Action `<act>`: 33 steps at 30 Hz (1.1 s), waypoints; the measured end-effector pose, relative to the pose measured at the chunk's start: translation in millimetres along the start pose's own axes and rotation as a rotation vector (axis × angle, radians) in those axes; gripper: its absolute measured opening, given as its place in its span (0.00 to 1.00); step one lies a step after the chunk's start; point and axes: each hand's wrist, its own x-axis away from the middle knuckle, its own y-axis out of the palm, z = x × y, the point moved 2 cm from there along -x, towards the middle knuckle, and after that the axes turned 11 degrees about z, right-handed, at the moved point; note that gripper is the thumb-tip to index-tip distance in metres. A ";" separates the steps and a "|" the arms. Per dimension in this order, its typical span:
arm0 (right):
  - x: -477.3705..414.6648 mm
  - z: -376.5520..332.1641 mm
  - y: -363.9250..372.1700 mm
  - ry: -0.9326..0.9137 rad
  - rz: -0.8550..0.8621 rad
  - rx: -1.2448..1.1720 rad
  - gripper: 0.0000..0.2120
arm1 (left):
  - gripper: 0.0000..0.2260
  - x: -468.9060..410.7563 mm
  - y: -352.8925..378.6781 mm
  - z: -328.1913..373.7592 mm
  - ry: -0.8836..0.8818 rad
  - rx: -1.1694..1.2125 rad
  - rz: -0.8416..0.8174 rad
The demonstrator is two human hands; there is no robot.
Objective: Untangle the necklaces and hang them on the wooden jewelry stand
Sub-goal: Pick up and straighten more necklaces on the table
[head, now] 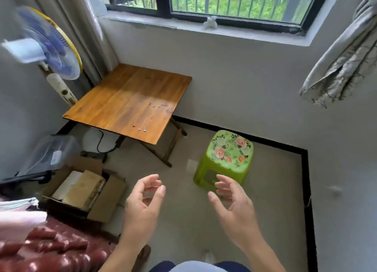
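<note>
Thin silver necklaces (147,117) lie stretched side by side on a small wooden folding table (114,100) under the window, their pendants, one of them red, near the table's front edge. No wooden jewelry stand is in view. My left hand (142,202) and my right hand (232,202) hover over the floor well in front of the table, palms facing each other, fingers curled and apart, holding nothing.
A green flowered plastic stool (228,155) stands on the floor right of the table. A standing fan (49,45) is at the left, an open cardboard box (81,192) and a clear bin (49,155) below it. A red quilted cover (53,249) fills the lower left.
</note>
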 end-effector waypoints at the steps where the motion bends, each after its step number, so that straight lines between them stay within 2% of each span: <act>1: -24.5 -10.8 8.6 -0.031 -0.043 0.014 0.19 | 0.10 -16.5 1.0 5.9 -0.013 0.014 0.034; 5: -107.5 -40.0 56.8 -0.114 -0.179 0.033 0.19 | 0.11 -82.5 3.6 7.4 -0.078 0.063 0.146; 10: -201.0 -40.4 140.3 -0.177 -0.296 0.127 0.20 | 0.11 -182.3 24.0 -30.1 -0.193 0.051 0.217; 14: -277.9 -55.3 197.9 -0.175 -0.329 0.196 0.20 | 0.10 -278.1 36.2 -34.7 -0.249 0.038 0.222; 24: -464.5 -130.5 297.6 -0.209 -0.354 0.178 0.17 | 0.09 -481.7 54.3 16.9 -0.212 -0.002 0.257; 27: -508.3 -121.0 329.3 -0.205 -0.403 0.192 0.18 | 0.09 -518.8 72.4 2.3 -0.261 -0.031 0.279; 33: -568.9 -50.6 403.8 -0.164 -0.586 0.299 0.18 | 0.10 -576.7 131.8 -61.2 -0.462 -0.108 0.327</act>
